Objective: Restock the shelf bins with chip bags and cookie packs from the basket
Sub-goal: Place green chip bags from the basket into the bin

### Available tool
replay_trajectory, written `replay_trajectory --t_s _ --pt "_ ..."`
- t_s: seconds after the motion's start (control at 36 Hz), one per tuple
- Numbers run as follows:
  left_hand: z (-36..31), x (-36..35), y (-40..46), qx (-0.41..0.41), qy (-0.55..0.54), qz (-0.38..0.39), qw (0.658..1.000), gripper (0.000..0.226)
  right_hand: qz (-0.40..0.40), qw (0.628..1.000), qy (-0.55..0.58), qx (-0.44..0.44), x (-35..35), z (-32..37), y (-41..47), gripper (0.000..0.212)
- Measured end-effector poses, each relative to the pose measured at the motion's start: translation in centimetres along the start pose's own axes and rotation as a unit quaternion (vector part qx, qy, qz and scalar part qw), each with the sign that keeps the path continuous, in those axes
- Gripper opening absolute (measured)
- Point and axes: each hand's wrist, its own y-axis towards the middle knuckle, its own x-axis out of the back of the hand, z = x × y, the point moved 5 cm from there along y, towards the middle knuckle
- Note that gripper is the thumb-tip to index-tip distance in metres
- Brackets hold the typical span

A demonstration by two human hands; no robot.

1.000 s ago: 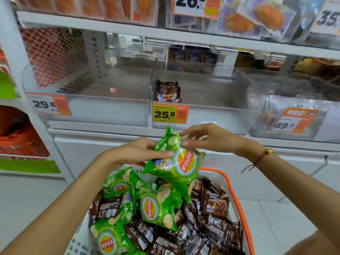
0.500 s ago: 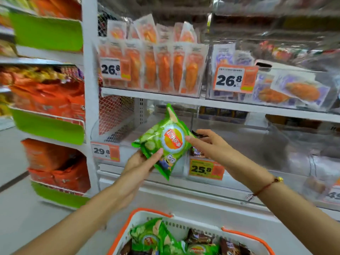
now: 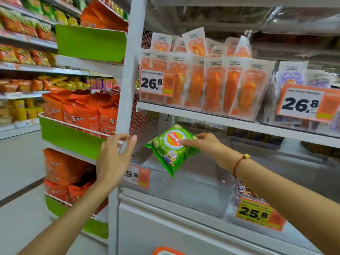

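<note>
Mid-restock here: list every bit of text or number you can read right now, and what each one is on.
"Lay's": logo on the green chip bag, held by the right hand.
"26.8": orange tag on the upper bin, left.
"26.8": orange tag on the upper bin, right.
"25.8": yellow tag on the lower bin.
"9.8": tag partly behind the left hand.
Small print on tags and packs: too blurred.

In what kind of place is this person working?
Most likely a shop aisle, in a supermarket or convenience store. Price tags hang on the shelf edges, identical orange snack packs stand in rows, and the right hand holds a green chip bag over a clear shelf bin.
</note>
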Motion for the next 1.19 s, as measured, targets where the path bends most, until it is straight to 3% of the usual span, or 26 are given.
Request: replay_trajectory --t_s 0.06,0.08,0.17,0.28,0.42,0.53,0.67,0.86,1.19 --pt "1.2 0.1 1.0 -0.057 0.097 -0.047 0.993 0.027 -0.021 1.000 -0.017 0.001 -0.6 -0.3 2.5 0.086" --pt "1.6 -0.3 1.4 -0.076 0.127 -0.049 0.988 0.032 -0.024 0.999 -0.032 0.009 -1.0 -0.3 3.5 0.090" --pt "3.1 -1.6 2.0 -0.112 0.151 -0.046 0.981 0.044 0.004 0.994 -0.105 0.029 -3.1 -0.6 5.8 0.064" --pt "4.0 -2.2 1.8 -0.122 0.140 -0.083 0.979 0.048 -0.004 0.983 -0.165 0.077 -6.4 -1.7 9.2 0.067" --pt "4.8 -2.4 1.8 -0.113 0.127 -0.102 0.980 0.055 -0.074 0.915 -0.368 0.151 -8.9 -2.7 13.2 0.067" --pt "5.3 -2.4 1.6 -0.085 0.107 -0.109 0.985 0.059 -0.102 0.879 -0.423 0.195 -9.4 -3.0 15.1 0.060" --pt "5.3 -2.4 1.3 -0.082 0.101 -0.122 0.984 0.054 -0.073 0.877 -0.411 0.236 -9.7 -2.9 16.0 0.057" --pt "5.2 -2.4 1.3 -0.086 0.113 -0.125 0.982 0.054 -0.111 0.826 -0.461 0.306 -10.0 -1.6 16.7 0.049" --pt "5.2 -2.5 1.2 -0.084 0.114 -0.126 0.982 0.055 -0.071 0.845 -0.418 0.326 -9.9 -2.2 17.0 0.051"
